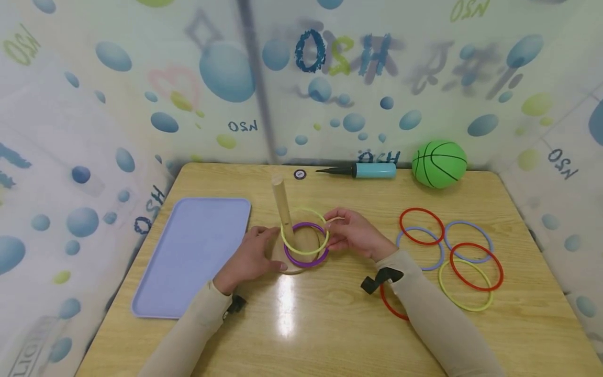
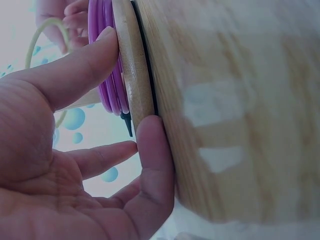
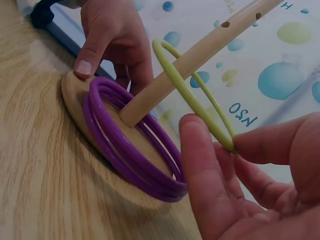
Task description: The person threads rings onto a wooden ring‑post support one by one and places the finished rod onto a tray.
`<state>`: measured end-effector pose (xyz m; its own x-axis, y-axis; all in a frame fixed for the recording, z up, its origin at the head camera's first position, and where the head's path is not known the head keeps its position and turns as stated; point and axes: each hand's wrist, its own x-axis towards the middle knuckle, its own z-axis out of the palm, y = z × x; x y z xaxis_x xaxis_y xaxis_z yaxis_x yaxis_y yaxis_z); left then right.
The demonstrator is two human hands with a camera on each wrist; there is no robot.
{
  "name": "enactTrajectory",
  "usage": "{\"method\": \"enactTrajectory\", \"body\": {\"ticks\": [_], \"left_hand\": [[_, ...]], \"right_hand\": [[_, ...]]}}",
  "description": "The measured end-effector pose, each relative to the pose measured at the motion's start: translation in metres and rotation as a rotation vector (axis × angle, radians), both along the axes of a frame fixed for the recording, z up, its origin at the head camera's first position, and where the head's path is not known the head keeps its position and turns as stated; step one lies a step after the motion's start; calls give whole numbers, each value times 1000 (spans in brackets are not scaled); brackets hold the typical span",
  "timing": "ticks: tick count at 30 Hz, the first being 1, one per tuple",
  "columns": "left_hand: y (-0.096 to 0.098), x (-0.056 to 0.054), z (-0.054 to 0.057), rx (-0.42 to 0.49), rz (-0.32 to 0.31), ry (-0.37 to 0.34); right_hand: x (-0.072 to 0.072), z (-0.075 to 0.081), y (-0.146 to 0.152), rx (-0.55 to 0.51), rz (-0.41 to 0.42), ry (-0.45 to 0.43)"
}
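A wooden peg [image 1: 281, 201] rises from a round wooden base [image 3: 75, 95] on the table. Several purple rings [image 3: 107, 122] lie stacked around its foot. My right hand [image 1: 350, 233] pinches a yellow-green ring [image 3: 187, 92] between thumb and fingers. That ring encircles the peg and hangs tilted above the purple ones. On the base's left side, my left hand [image 1: 249, 262] grips the edge, thumb by the purple rings and fingers along the rim, as the left wrist view shows.
To the left lies a pale blue tray [image 1: 198, 251]. Red [image 1: 501, 272], blue [image 1: 443, 256] and yellow-green rings [image 1: 490, 301] overlap on the right. Another red ring [image 1: 391, 309] is partly under my right forearm. Behind are a hand pump [image 1: 375, 170], a green ball [image 1: 439, 163] and a small black disc [image 1: 299, 174].
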<state>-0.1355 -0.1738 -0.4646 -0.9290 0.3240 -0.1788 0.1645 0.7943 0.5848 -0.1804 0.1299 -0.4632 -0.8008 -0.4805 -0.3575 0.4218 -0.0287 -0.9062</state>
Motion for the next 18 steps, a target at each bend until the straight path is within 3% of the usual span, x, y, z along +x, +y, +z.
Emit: {"method": "enactTrajectory", "body": {"ticks": [9, 18], "left_hand": [[0, 0, 0, 2, -4, 6], [1, -1, 1, -1, 1, 0]], "right_hand": [[-3, -12, -1, 123, 22, 0], [-8, -16, -2, 302, 30, 86]]}}
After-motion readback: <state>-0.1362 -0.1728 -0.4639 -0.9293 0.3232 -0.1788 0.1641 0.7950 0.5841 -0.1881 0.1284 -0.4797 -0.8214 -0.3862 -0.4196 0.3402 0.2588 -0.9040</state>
